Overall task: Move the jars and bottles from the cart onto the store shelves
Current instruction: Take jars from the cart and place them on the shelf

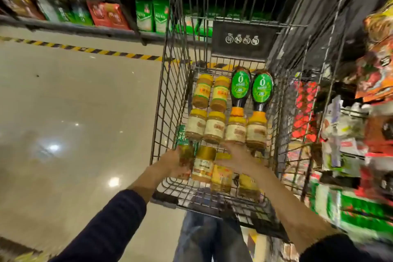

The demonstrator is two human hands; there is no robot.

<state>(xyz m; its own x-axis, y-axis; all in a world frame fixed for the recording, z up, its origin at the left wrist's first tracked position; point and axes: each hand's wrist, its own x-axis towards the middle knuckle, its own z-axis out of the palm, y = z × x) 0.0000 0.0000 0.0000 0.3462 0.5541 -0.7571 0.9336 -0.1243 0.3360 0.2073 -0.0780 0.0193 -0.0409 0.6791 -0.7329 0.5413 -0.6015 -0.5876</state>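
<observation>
Two hands reach inside the cart (pixel 168 95). My left hand (pixel 173 162) grips a green-topped jar (pixel 186 151) at its near-left corner, likely for lifting out. My right hand (pixel 237 159) covers a yellow-lidded jar (pixel 222 174); I cannot tell whether it grips.

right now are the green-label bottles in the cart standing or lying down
Lying down. The left green-label bottle and the right green-label bottle lie flat in the cart, labels up, orange caps toward the viewer.

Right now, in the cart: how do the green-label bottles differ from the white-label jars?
The green-label bottles are two, dark, narrow-necked, with orange caps at the near end. The white-label jars are four, squat, tan, with yellow lids at the far end. Both lie on their sides in the cart.
</observation>
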